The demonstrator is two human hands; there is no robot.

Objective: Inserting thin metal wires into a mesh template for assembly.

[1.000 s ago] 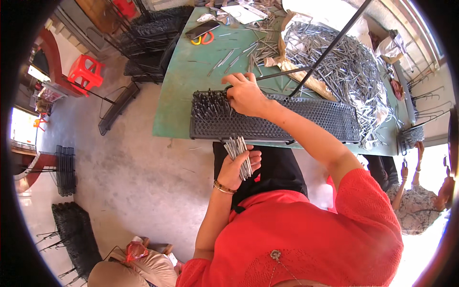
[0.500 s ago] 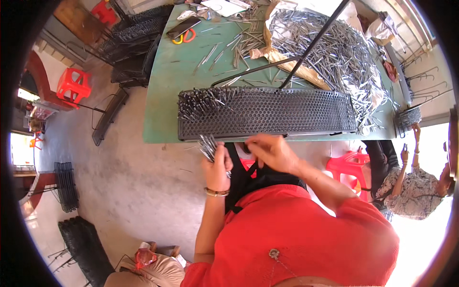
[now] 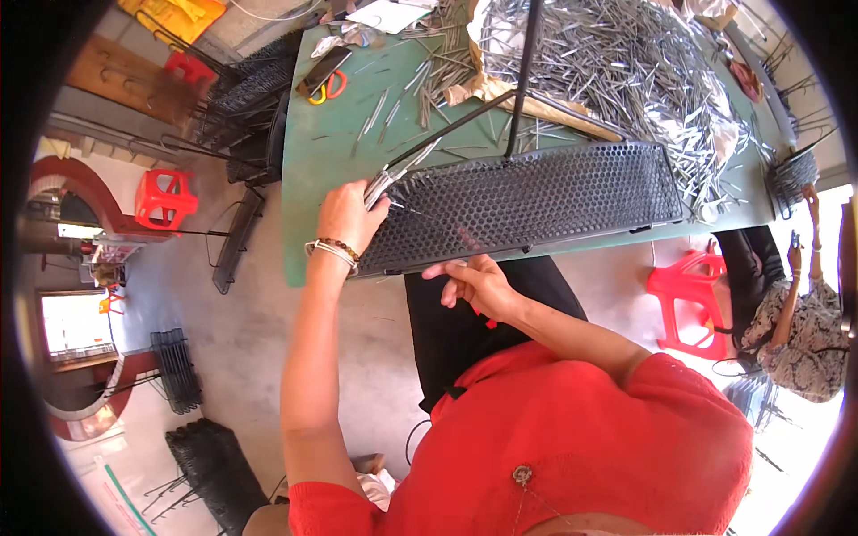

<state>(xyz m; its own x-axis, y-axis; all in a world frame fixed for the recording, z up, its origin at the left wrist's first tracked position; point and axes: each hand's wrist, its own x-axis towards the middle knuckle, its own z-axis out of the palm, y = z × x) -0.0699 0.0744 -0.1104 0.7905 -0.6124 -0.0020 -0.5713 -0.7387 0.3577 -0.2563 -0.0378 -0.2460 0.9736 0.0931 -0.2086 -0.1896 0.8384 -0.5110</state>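
In the head view, the left hand (image 3: 351,219) is at the left end of a long black perforated tray (image 3: 554,201), and its fingers are closed around a bundle of thin metal rods (image 3: 382,186), whose ends point up and to the right. This hand covers part of the tray's left end; whether it presses on the tray, I cannot tell. Two bracelets (image 3: 332,253) are around the left wrist. The right hand (image 3: 480,284) is just beside the tray's front edge, near its middle, with the fingers half bent and loosely apart. The tray lies along the near edge of a green table (image 3: 313,143), a little slanted, its right end farther from the person, and black bars (image 3: 454,134) rise above it. Behind the tray, a large heap of metal rods (image 3: 617,58) lies on brown paper (image 3: 487,87), and more rods are scattered to its left. A phone (image 3: 327,69) and scissors (image 3: 337,85) with red and yellow handles are close together near the table's left side. At the right, a co-worker in a patterned top (image 3: 800,344) has raised hands, near a dark bundle (image 3: 794,176). A red stool (image 3: 688,299) stands between this co-worker and the person.
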